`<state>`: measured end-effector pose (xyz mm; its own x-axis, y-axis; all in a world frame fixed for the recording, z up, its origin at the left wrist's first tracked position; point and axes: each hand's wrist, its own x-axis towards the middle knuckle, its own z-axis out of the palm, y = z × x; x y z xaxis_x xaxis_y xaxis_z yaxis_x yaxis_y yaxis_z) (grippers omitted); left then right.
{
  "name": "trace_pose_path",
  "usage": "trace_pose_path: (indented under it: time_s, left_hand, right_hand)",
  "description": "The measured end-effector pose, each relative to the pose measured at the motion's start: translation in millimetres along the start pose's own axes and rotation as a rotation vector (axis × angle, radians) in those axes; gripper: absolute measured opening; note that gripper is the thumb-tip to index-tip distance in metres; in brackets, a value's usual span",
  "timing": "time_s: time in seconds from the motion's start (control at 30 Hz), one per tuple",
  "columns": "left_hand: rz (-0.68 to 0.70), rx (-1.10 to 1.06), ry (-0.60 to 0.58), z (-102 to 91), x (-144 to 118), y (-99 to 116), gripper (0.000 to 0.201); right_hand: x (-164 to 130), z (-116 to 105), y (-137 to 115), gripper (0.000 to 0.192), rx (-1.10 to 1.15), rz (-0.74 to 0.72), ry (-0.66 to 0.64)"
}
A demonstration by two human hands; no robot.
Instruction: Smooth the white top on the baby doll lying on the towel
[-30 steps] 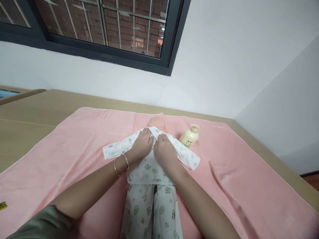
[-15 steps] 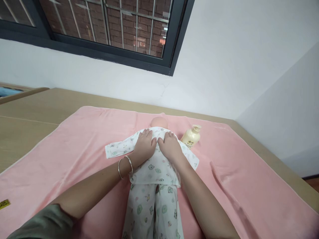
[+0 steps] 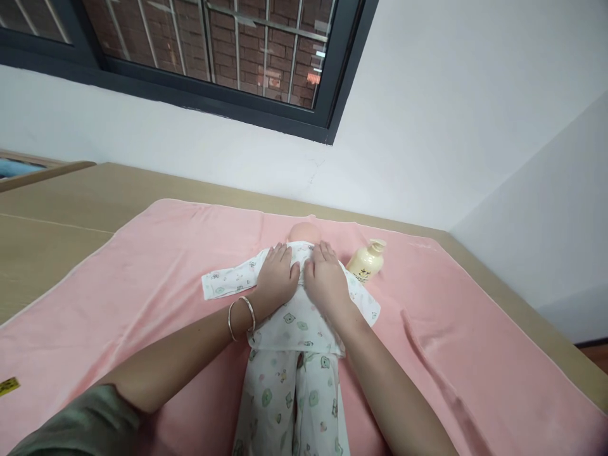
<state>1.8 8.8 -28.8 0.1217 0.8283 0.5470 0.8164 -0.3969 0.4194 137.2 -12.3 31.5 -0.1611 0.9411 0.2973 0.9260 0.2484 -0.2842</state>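
Pajama top (image 3: 294, 332), white with small printed animals, is spread on the chest of a baby doll, whose bald head (image 3: 304, 233) is seen just beyond the collar. Matching pajama trousers (image 3: 270, 399) are stretched toward the near edge, their waist covered by the hem. Upper chest cloth is pressed by the left hand (image 3: 277, 278) and the right hand (image 3: 330, 282), both laid flat, with fingers extended toward the shoulders. Nothing is clamped; the thumbs are held slightly apart, with a narrow strip of cloth left between them.

The step in hand is judged to be a smoothing or light pressing of the chest; for the next move, even, gentle contact from both palms seems called for, so that the thin cloth is not dragged.

The top looks soft and mostly flat, its sleeves angled out to both sides. Beside the right sleeve a cream pump bottle (image 3: 367, 261) is placed. All is laid on a pink blanket (image 3: 156, 253), by which a wooden tabletop (image 3: 61, 196) is largely covered.
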Motion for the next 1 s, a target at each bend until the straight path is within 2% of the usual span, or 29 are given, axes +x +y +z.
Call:
trace_pose_path:
  time_s: [0.13, 0.33, 0.5, 0.67, 0.87, 1.0]
  left_hand:
    - [0.005, -0.056, 0.012, -0.4, -1.4, 0.5, 0.051]
    - [-0.024, -0.109, 0.007, 2.0, -2.3, -1.9, 0.053]
    - [-0.027, -0.132, 0.007, 3.8, -2.2, -3.9, 0.051]
    - [-0.042, -0.158, 0.001, 4.5, -2.9, -4.4, 0.050]
    - [-0.044, -0.204, 0.014, 9.7, -1.1, -9.7, 0.050]
    - [-0.054, -0.241, -0.043, 10.2, 4.7, -14.9, 0.051]
  right_hand:
    - [3.8, 6.1, 4.9, 0.056, 0.137, -0.103, -0.089]
    - [3.1, 0.2, 8.9, 0.058, 0.222, -0.080, 0.016]
    - [3.2, 9.3, 9.7, 0.058, 0.196, -0.086, -0.076]
    - [1.2, 3.1, 8.1, 0.060, 0.252, -0.100, 0.060]
    - [4.2, 14.8, 9.3, 0.058, 0.108, -0.110, -0.112]
    - [2.1, 15.7, 6.7, 0.056, 0.025, -0.111, -0.129]
